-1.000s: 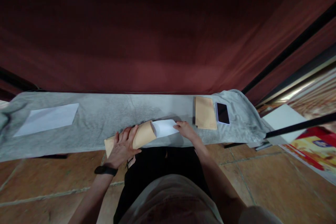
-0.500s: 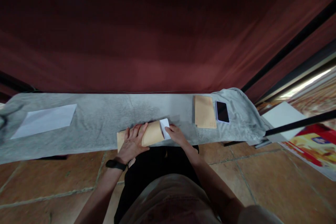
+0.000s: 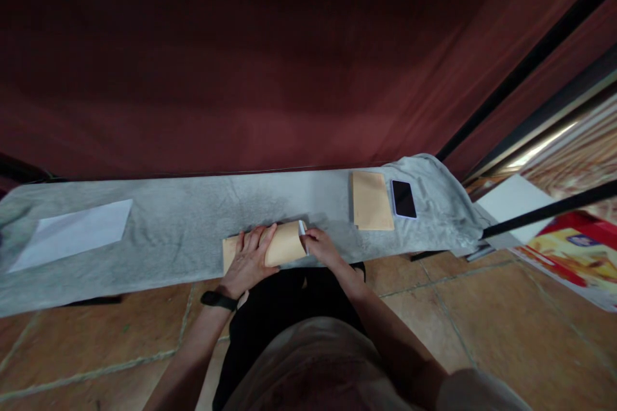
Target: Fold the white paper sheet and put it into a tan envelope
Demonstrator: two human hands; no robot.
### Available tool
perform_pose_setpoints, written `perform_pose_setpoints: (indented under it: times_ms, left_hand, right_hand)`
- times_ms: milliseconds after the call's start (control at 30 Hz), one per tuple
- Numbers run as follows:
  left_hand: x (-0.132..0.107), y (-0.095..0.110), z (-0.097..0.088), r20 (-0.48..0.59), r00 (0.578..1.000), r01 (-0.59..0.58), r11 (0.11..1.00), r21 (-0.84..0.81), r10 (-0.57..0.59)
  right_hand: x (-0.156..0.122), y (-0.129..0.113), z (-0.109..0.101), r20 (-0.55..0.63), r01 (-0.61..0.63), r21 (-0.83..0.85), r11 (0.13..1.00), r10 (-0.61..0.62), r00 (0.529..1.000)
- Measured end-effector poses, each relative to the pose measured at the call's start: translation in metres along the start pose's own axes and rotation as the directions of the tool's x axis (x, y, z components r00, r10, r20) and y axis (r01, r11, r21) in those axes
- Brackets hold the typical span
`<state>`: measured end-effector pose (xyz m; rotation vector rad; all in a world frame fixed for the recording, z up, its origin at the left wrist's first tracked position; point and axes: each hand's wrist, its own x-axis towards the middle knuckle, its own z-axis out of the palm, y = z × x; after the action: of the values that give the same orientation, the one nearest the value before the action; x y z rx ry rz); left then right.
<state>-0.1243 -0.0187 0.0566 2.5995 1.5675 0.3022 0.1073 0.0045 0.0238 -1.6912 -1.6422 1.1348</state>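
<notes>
A brown paper envelope (image 3: 284, 244) lies near the front edge of the grey cloth, its mouth facing right and bulging a little. My left hand (image 3: 253, 255) rests on it with fingers spread, pressing its left part flat. At the mouth, my right hand (image 3: 321, 246) has its fingers closed on a folded white paper (image 3: 302, 228). Only a narrow strip of that paper shows outside the envelope; the fingertips are partly hidden at the opening.
White sheets (image 3: 72, 234) lie at the left of the cloth-covered bench (image 3: 173, 205). To the right are a stack of brown envelopes (image 3: 373, 201) and a phone (image 3: 403, 199). A dark red curtain (image 3: 270, 77) hangs behind. A red and yellow package (image 3: 573, 257) stands at far right.
The white paper has slid left, deeper into the envelope, and less of it shows. My right hand has moved up to the envelope's mouth. The left hand stays on the envelope.
</notes>
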Motion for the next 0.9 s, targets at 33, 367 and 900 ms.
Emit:
perform_pose_setpoints:
  times_ms: [33,367,900]
  left_hand:
    - [0.0,0.0,0.0,-0.001,1.0,-0.005,1.0,0.0,0.005]
    - [0.007,0.004,0.0,-0.006,0.998,-0.058,0.998,0.002,0.058]
    - [0.012,0.001,0.002,-0.074,0.997,-0.004,0.998,-0.062,0.0]
  right_hand:
    - [0.0,0.002,0.0,-0.021,-0.006,0.01,1.0,0.006,1.0]
    - [-0.002,0.01,0.011,-0.185,-0.026,0.097,0.995,0.043,0.982]
    - [0.008,0.027,0.021,-0.246,0.023,0.571,0.821,0.145,0.958]
